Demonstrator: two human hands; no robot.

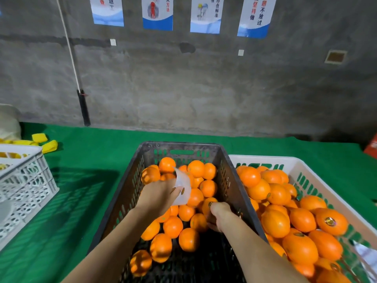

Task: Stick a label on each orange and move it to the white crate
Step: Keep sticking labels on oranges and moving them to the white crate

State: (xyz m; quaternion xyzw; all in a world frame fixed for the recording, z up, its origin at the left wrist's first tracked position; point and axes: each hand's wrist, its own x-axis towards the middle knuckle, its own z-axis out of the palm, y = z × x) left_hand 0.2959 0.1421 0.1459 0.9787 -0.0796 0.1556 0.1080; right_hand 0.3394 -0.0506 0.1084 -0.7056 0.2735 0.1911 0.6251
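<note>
Pinching label sheet (184,181) with left fingers (177,189), right fingers (213,208) grip orange (208,201) (beside crate wall (231,181)).

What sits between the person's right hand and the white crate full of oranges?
In the head view, the dark crate's slotted side wall stands between the right hand and the white crate. The two crates stand side by side.

The oranges (275,223) are showing a waxy, finely dimpled peel. The round labels (330,221) on them are glinting like gold foil. The backing sheet (183,186) is looking thin, slick and translucent. The black crate (130,190) is showing dull, scuffed plastic, and the white crate (306,170) on the right is looking smoother. The green table cover (81,180) is looking like matt felt, and the far wall (183,88) is showing rough concrete.
</note>
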